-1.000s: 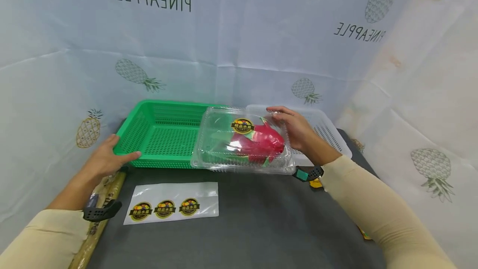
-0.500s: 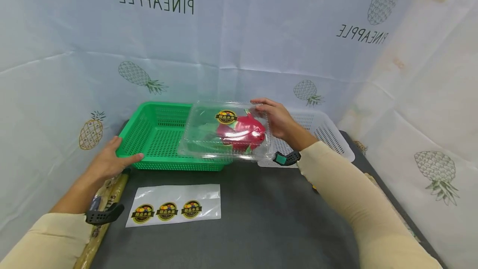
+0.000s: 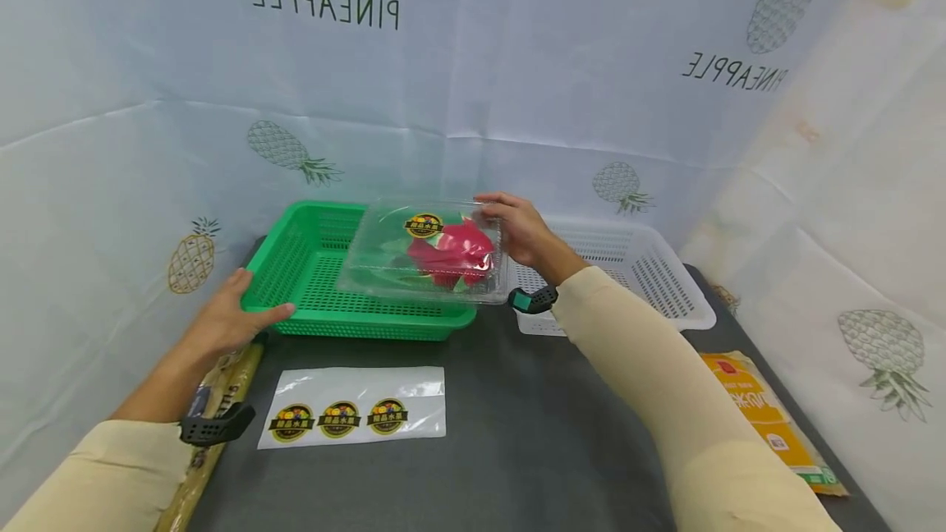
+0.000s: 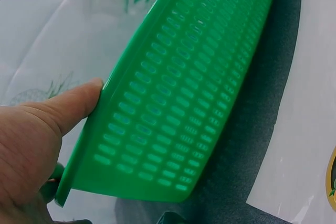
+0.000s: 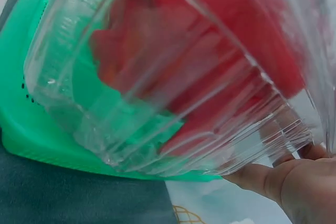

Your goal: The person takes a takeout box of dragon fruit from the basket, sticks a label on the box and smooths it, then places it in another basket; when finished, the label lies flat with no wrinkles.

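Note:
My right hand [image 3: 521, 235] grips the right end of a clear plastic clamshell box [image 3: 380, 257], thumb beneath in the right wrist view. Inside the box lies a red dragon fruit [image 3: 458, 249] with green tips; a round black-and-gold sticker [image 3: 424, 226] is on the lid. The box is held over the right part of a green plastic basket [image 3: 296, 323], tilted a little. My left hand [image 3: 232, 318] holds that basket by its near left corner, thumb [image 4: 79, 100] on the rim and fingers partly hidden behind it.
A white basket [image 3: 687, 294] stands to the right of the green one. In front lies a white sheet [image 3: 355, 384] with three round stickers. An orange packet [image 3: 769, 413] lies at the right table edge, a long yellowish bag [image 3: 222, 401] at the left. Printed cloth hangs behind.
My right hand has carried the box left, from between the two baskets to over the green one. The orange packet has come into view. My left hand keeps its place on the basket.

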### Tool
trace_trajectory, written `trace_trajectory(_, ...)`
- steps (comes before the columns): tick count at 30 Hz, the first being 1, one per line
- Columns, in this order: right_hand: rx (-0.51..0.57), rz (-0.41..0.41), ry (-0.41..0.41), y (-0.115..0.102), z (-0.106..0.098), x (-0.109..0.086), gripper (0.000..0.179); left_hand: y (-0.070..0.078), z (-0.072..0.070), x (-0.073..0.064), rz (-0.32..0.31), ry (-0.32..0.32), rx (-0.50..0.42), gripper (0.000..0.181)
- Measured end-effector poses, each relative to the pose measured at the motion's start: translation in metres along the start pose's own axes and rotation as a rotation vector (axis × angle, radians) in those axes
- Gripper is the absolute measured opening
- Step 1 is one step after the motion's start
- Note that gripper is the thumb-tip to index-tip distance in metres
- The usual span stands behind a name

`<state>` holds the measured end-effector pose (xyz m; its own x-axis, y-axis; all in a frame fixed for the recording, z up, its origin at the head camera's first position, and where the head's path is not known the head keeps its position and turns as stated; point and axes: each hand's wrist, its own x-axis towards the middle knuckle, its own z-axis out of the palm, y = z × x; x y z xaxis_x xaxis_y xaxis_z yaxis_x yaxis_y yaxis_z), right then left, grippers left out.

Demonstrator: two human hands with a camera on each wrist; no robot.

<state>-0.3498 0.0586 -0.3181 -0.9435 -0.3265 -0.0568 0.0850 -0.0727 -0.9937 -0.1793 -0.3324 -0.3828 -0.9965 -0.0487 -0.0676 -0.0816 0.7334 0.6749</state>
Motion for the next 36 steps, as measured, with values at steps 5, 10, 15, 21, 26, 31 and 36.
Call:
trace_trajectory(5, -0.050, 0.030, 0.007, 0.007, 0.015, 0.016, 0.029, -0.001, 0.000, -0.002, -0.006, -0.005, -0.021, 0.111)
trace_trajectory(10, -0.084, 0.047, -0.010, 0.019, 0.024, 0.024, 0.033, -0.002, 0.006, -0.003, -0.010, 0.003, -0.021, 0.111)
trace_trajectory(15, -0.088, 0.079, -0.048, 0.030, 0.030, 0.029, 0.036, -0.001, 0.008, -0.004, -0.017, 0.004, 0.005, 0.109)
trace_trajectory(21, -0.114, 0.107, -0.082, 0.041, 0.034, 0.037, 0.037, 0.000, 0.007, -0.001, -0.020, 0.003, 0.023, 0.109)
trace_trajectory(26, -0.130, 0.143, -0.099, 0.051, 0.040, 0.043, 0.034, 0.000, 0.006, -0.001, -0.027, 0.003, 0.031, 0.109)
trace_trajectory(31, -0.143, 0.146, -0.084, 0.057, 0.046, 0.047, 0.028, 0.001, 0.006, -0.002, -0.056, -0.002, 0.044, 0.110)
trace_trajectory(36, -0.135, 0.146, -0.083, 0.060, 0.053, 0.050, 0.029, 0.001, 0.003, -0.002, -0.058, 0.001, 0.056, 0.110)
